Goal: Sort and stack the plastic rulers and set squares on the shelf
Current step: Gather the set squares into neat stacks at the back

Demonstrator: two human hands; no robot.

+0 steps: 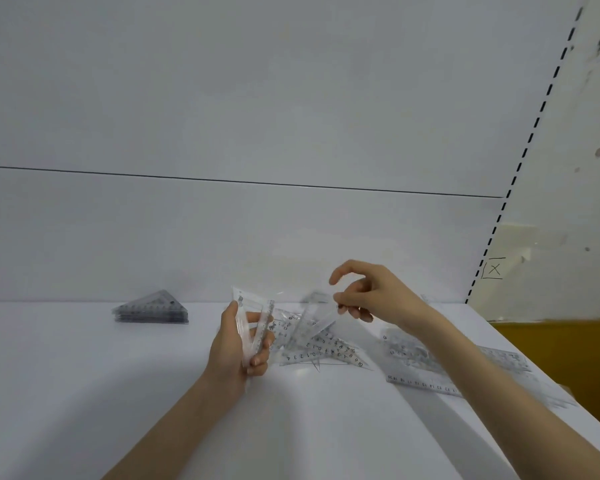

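Left hand [239, 344] grips a bundle of set squares [253, 320], clear plastic, standing roughly upright, with the thumb on the near side and the fingers curled round the far edge. Right hand [371, 296] pinches the upper end of one clear set square [312, 318], which hangs tilted down toward the left hand; the piece is blurred and its exact shape is hard to tell. The index finger is lifted and curved above the pinch. Under and between both grips a loose pile [323, 353] of clear printed pieces lies flat on the white shelf [84, 375]. Under the right forearm, to the right of the pinch, rulers [426, 370] lie in a rough heap. Well left of the left-hand grip, near the back panel [222, 237], sits a neat stack of set squares [151, 309].
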